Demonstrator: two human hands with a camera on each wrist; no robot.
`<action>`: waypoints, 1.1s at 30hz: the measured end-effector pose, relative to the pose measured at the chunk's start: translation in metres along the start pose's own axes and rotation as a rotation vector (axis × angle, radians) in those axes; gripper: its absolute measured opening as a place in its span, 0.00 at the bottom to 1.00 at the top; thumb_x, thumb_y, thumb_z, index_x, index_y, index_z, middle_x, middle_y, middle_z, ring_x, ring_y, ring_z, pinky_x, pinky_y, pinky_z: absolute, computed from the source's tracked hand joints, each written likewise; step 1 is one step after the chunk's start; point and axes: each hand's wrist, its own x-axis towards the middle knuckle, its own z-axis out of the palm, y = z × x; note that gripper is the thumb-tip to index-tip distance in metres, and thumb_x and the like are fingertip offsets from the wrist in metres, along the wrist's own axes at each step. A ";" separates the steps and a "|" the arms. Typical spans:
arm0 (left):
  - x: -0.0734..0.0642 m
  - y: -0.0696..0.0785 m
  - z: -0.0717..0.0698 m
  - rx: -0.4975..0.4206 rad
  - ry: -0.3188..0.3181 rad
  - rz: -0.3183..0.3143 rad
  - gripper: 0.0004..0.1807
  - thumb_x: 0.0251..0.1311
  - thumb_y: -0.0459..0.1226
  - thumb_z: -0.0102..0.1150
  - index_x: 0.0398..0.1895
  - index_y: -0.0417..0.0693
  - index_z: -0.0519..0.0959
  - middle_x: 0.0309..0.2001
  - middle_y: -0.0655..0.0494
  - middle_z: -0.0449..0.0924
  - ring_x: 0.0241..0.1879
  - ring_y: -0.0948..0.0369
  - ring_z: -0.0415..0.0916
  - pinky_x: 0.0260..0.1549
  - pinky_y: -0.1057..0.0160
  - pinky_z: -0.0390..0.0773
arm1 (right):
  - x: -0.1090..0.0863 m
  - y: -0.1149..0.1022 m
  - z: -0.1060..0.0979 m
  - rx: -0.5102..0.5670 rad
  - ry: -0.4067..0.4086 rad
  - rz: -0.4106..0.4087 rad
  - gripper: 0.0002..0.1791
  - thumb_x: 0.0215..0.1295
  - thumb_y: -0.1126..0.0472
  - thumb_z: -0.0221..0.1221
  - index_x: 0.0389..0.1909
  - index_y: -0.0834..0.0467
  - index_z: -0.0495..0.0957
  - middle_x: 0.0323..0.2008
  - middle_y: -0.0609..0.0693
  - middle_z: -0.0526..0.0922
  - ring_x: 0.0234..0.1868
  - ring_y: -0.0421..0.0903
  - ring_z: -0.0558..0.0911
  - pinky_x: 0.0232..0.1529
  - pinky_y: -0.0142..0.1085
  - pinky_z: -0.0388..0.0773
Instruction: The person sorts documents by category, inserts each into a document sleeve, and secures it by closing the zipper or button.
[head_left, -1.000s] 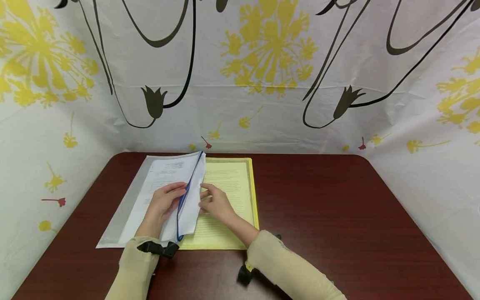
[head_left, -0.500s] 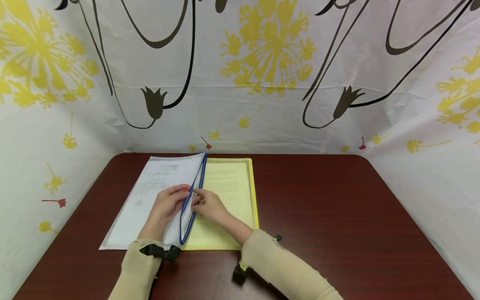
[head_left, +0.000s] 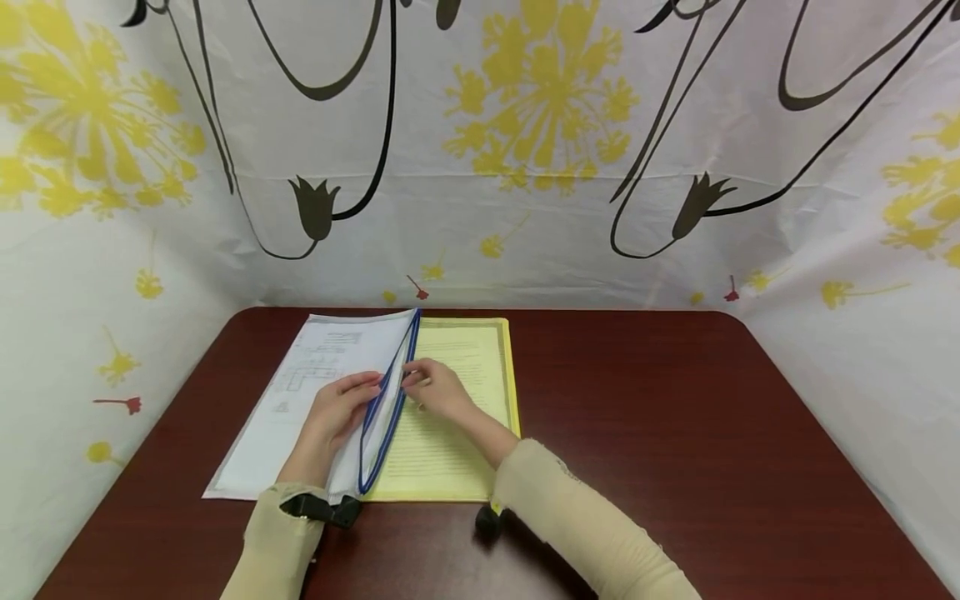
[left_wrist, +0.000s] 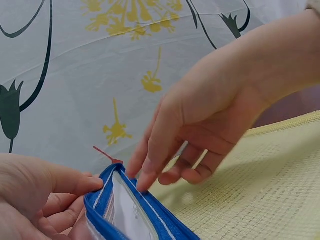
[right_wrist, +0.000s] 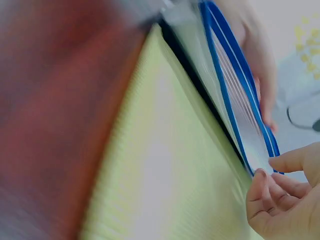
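A clear document pouch [head_left: 255, 450] with a blue zipper edge [left_wrist: 170, 220] holds white printed sheets. Its mouth gapes toward the right, and paper [left_wrist: 125, 210] shows between the two blue strips. My left hand [head_left: 330, 417] pinches the upper strip, thumb on top. Across the gap, my right hand [head_left: 442, 392] has thumb and index finger pinching the other strip, seen close in the right wrist view; its remaining fingers curl loosely. Under the pouch's right side lies a yellow zippered pouch [head_left: 468, 417] with a printed sheet inside.
The pouches lie on the left half of a dark red-brown table [head_left: 637, 400]. A white curtain [head_left: 540, 250] with yellow flowers stands behind and at both sides. Black straps [head_left: 322, 507] sit at the wrists of the beige sleeves.
The white sheets that stuck out past the zipper have slid left into the pouch. My right hand followed them in to the mouth, then moved slightly right to the blue strip.
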 end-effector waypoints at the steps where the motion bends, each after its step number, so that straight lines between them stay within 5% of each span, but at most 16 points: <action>1: 0.000 0.000 0.000 -0.001 0.003 0.000 0.25 0.66 0.28 0.58 0.66 0.31 0.70 0.38 0.70 0.84 0.38 0.79 0.79 0.40 0.80 0.80 | 0.005 0.001 -0.003 0.010 0.022 0.009 0.19 0.68 0.68 0.59 0.60 0.62 0.76 0.48 0.58 0.84 0.39 0.46 0.84 0.31 0.32 0.84; 10: 0.000 0.001 -0.003 0.013 0.022 0.003 0.25 0.66 0.28 0.58 0.66 0.32 0.71 0.41 0.67 0.85 0.40 0.78 0.80 0.40 0.79 0.80 | 0.052 0.004 -0.022 0.116 0.135 0.051 0.24 0.72 0.66 0.55 0.68 0.62 0.68 0.66 0.57 0.73 0.63 0.55 0.77 0.54 0.41 0.83; 19: -0.002 0.003 -0.003 0.010 0.012 0.014 0.24 0.65 0.28 0.59 0.64 0.31 0.72 0.39 0.68 0.85 0.38 0.78 0.79 0.39 0.79 0.80 | 0.087 0.000 -0.028 0.192 0.107 0.018 0.33 0.73 0.65 0.54 0.76 0.59 0.55 0.76 0.58 0.59 0.77 0.56 0.60 0.76 0.47 0.64; 26: -0.003 -0.001 -0.001 0.017 0.015 0.020 0.24 0.65 0.28 0.59 0.64 0.31 0.73 0.40 0.68 0.85 0.38 0.79 0.79 0.38 0.80 0.80 | 0.100 0.003 -0.026 0.142 0.141 0.023 0.27 0.77 0.67 0.47 0.74 0.61 0.60 0.71 0.61 0.67 0.73 0.56 0.66 0.74 0.46 0.67; 30: -0.003 -0.001 -0.002 0.007 0.017 0.018 0.24 0.65 0.28 0.59 0.64 0.31 0.72 0.39 0.69 0.84 0.38 0.78 0.80 0.38 0.80 0.80 | 0.105 0.005 -0.024 0.079 0.202 0.047 0.22 0.76 0.66 0.49 0.69 0.62 0.68 0.61 0.62 0.76 0.63 0.55 0.75 0.64 0.43 0.76; 33: -0.002 -0.001 -0.004 0.007 0.023 0.021 0.23 0.65 0.28 0.58 0.63 0.31 0.73 0.40 0.68 0.84 0.40 0.76 0.80 0.39 0.79 0.80 | 0.108 0.005 -0.022 0.128 0.244 0.077 0.19 0.74 0.67 0.52 0.63 0.64 0.73 0.51 0.62 0.81 0.53 0.56 0.82 0.55 0.42 0.82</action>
